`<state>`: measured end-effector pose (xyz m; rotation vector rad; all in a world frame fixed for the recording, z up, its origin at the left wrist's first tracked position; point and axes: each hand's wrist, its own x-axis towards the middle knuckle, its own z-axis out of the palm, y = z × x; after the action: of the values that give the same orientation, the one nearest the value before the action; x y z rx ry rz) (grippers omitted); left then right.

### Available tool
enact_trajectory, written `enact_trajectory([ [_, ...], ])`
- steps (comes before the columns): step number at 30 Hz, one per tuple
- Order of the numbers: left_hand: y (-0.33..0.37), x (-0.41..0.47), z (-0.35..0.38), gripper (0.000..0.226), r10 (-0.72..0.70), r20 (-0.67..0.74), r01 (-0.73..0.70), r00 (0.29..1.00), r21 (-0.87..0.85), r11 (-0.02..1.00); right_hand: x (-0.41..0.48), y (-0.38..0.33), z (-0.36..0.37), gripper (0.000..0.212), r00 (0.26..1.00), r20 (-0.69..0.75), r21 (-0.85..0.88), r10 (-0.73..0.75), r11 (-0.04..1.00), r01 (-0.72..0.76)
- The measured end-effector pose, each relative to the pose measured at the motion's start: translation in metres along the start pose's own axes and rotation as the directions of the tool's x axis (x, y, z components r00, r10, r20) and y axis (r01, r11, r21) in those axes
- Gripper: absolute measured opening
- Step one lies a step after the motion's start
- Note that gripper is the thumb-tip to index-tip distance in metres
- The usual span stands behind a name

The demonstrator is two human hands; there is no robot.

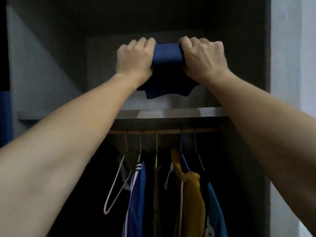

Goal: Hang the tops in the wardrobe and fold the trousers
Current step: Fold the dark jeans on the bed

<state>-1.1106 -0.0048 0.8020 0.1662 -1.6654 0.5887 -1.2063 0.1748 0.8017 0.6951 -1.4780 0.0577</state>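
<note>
Folded dark blue trousers are raised inside the wardrobe's upper compartment, above the shelf. My left hand grips their left end and my right hand grips their right end, fingers curled over the top. A loose corner of the cloth hangs down between my wrists, just above the shelf board. Below the shelf, tops hang on the rail: a blue one with white stripes, a mustard one and a teal one.
An empty pale wire hanger hangs at the left of the rail. The wardrobe's grey side walls close in the compartment on both sides. A light wall lies to the right.
</note>
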Motion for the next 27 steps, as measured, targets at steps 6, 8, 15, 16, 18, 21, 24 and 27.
enact_trajectory([
  [6, 0.033, -0.003, 0.097, 0.067, -0.006, 0.235, 0.021, 0.972, -0.065, 0.998, -0.017, 0.020, 0.079, 0.046, 0.983, 0.181, -0.084, -0.002, 0.996, 0.018],
  [8, 0.037, -0.008, 0.115, 0.067, 0.085, 0.486, 0.041, 0.870, -0.242, 0.969, -0.028, 0.024, 0.090, 0.049, 0.919, 0.394, -0.050, -0.027, 0.997, 0.051],
  [15, 0.024, -0.019, 0.135, 0.066, 0.349, 0.591, 0.158, 0.727, -0.639, 0.753, -0.053, 0.031, 0.074, 0.062, 0.721, 0.687, 0.199, 0.097, 0.928, -0.315],
  [16, 0.020, -0.020, 0.135, 0.067, 0.380, 0.605, 0.186, 0.700, -0.668, 0.721, -0.053, 0.030, 0.071, 0.067, 0.703, 0.704, 0.194, 0.104, 0.924, -0.331],
  [18, 0.010, -0.021, 0.131, 0.068, 0.428, 0.652, 0.317, 0.626, -0.714, 0.625, -0.050, 0.028, 0.069, 0.073, 0.667, 0.735, 0.158, 0.120, 0.927, -0.341],
  [21, 0.000, -0.021, 0.127, 0.059, 0.428, 0.644, 0.414, 0.633, -0.750, 0.516, -0.039, 0.024, 0.061, 0.073, 0.624, 0.769, 0.138, 0.139, 0.917, -0.375],
  [24, 0.000, -0.019, 0.128, 0.043, 0.347, 0.591, 0.395, 0.728, -0.776, 0.492, -0.024, 0.015, 0.052, 0.058, 0.734, 0.658, 0.073, 0.165, 0.957, -0.280],
  [27, 0.007, -0.012, 0.134, 0.035, 0.243, 0.525, 0.262, 0.816, -0.709, 0.654, -0.015, 0.006, 0.059, 0.035, 0.718, 0.680, 0.013, 0.151, 0.976, -0.217],
])
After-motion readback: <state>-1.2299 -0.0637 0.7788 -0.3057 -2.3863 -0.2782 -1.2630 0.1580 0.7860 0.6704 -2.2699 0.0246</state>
